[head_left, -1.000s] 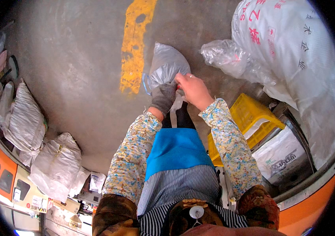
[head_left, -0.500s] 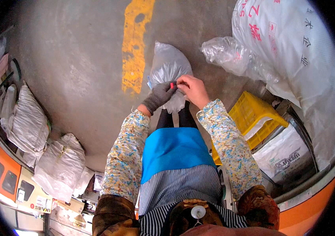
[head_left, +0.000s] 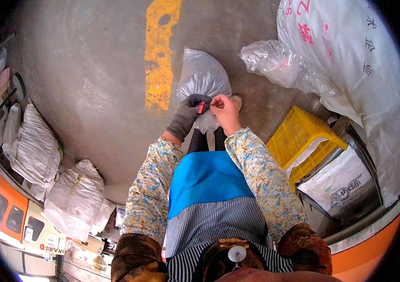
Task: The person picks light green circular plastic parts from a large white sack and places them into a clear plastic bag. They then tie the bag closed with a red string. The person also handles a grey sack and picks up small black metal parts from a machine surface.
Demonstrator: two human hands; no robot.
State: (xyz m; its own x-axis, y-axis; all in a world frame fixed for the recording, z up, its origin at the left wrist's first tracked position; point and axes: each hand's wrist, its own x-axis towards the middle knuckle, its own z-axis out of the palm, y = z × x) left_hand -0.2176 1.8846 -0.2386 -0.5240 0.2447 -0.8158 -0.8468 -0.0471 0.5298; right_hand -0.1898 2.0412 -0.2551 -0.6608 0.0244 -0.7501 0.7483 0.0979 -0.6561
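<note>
A filled, translucent whitish plastic bag (head_left: 203,73) stands on the floor in front of my feet, its gathered neck pointing toward me. My left hand (head_left: 188,115), in a dark grey knitted glove, is closed around that neck. A small red piece (head_left: 201,107) shows at the glove's fingers; its kind is too small to tell. Bare and pinched, my right hand (head_left: 225,113) is right beside the gloved fingers at the neck. What lies between its fingertips is hidden. Loose plastic from the bag's mouth (head_left: 206,123) hangs below both hands.
To the right stand a yellow plastic crate (head_left: 303,136) and a box covered with white sacking (head_left: 336,183). A crumpled clear plastic bag (head_left: 280,63) lies by a big white printed sack (head_left: 350,61). White sacks (head_left: 35,145) line the left side. A worn yellow stripe (head_left: 158,70) marks the floor.
My right hand has drawn slightly down and toward the left at the bag's neck. The gloved left hand has turned a little, and more of the red piece shows.
</note>
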